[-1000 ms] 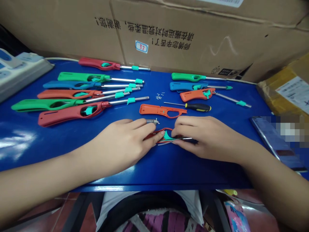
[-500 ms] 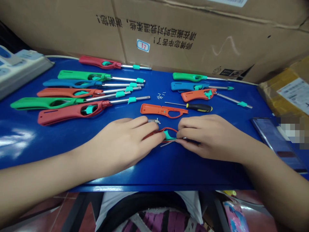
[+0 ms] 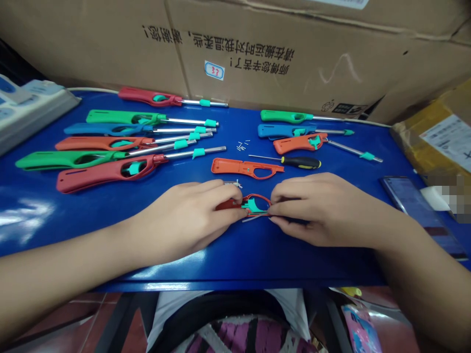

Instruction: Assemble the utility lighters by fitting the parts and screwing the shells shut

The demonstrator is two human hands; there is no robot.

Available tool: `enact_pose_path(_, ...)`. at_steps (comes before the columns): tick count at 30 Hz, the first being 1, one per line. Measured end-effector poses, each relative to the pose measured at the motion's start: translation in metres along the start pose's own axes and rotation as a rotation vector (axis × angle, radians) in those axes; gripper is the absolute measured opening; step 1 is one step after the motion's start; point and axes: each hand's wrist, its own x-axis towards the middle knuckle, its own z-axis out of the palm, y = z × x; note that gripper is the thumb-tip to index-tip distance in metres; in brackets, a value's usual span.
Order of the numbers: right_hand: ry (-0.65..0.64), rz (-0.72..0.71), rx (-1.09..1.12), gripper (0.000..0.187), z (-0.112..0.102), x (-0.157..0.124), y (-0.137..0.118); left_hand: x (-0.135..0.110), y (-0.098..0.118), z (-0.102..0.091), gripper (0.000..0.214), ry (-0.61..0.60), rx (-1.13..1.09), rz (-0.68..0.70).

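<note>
Both hands work on an opened orange lighter handle [image 3: 227,204] low over the blue table. My left hand [image 3: 187,211] is closed around its left part, fingertips by the teal trigger [image 3: 253,206] inside. At the other end, my right hand [image 3: 320,208] pinches the handle's tip, and its palm side is hidden. A thin strip sticks out below the handle. Just behind my left fingers lies a small metal part [image 3: 233,184], partly covered. Beyond it rest the matching orange half shell [image 3: 230,167], a black and yellow screwdriver [image 3: 301,162] and several tiny screws [image 3: 241,146].
Several long-nosed lighters [image 3: 106,169] lie at the left, and three more [image 3: 300,143] at the back right. A large cardboard box [image 3: 235,29] stands along the back. A power strip [image 3: 33,108] is at far left, a phone [image 3: 415,211] at right.
My left fingertips have drawn back slightly to the left, so more of the teal trigger shows. My right hand stays at the handle's right end. The view has shifted a little.
</note>
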Motion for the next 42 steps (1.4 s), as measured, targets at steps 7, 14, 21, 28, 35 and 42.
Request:
enact_pose_path(7,0.031,0.0,-0.032,0.029,0.001,0.002,-0.002,-0.002,-0.002,0.002,0.021,0.006,-0.036,-0.02)
enact_pose_path(14,0.11,0.027,-0.07,0.023,0.01,0.004,0.0,-0.001,-0.008,-0.006,0.017,0.042,-0.074,0.039)
enact_pose_path(21,-0.029,0.064,-0.014,0.037,0.01,0.006,-0.007,0.0,-0.008,-0.011,0.021,0.007,0.119,0.096)
enact_pose_path(28,-0.121,0.091,-0.074,0.045,0.007,0.007,-0.014,-0.001,-0.008,-0.005,0.019,0.005,0.195,0.127)
enact_pose_path(35,-0.091,0.069,-0.274,0.043,0.01,0.011,-0.024,0.002,-0.005,0.004,0.027,0.163,0.354,0.202)
enact_pose_path(42,-0.023,0.078,-0.237,0.039,0.01,0.01,-0.016,0.004,-0.005,0.008,0.022,0.195,0.301,0.196)
